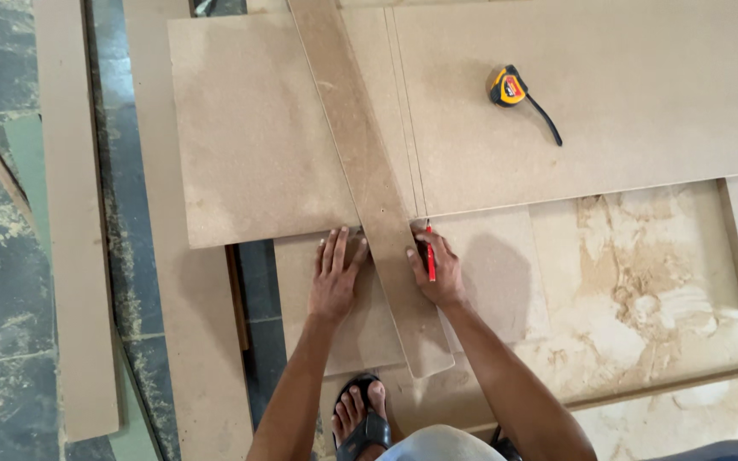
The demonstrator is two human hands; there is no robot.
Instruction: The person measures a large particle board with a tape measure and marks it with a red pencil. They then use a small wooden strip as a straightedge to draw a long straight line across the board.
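**Two hands steady a straightedge strip across a fibreboard sheet**

One large brown fibreboard sheet [557, 94] is laid flat over other boards on the floor, so that its whole face is presented to the worker standing above it. A pale, sawdust-marked plywood panel [642, 282] is seen beneath and in front of it, serving as the bed on which the sheet is carried. Long offcut planks [74, 213] are left lying to the left, well apart from the hands.

A long narrow strip [369, 179] of the same board is placed diagonally over the sheet, running from the top edge of the view down past the sheet's near edge. It appears to be used as a straightedge, since faint ruled lines are visible just to its right on the sheet.

The left hand [335, 273] is spread flat, palm down, fingers open and grasping nothing; it is pressed against the left edge of the strip and the board below, seemingly so that the strip is kept from sliding. The right hand [439, 269] is closed around a red pencil [430, 256], held with its tip at the sheet's near edge, just beside the strip's right edge, where a line could be guided.

A yellow tape measure [510, 88] is set down on the sheet, well apart from both hands, its black strap trailing to the right. A sandalled foot [362, 414] is planted below the strip's near end.
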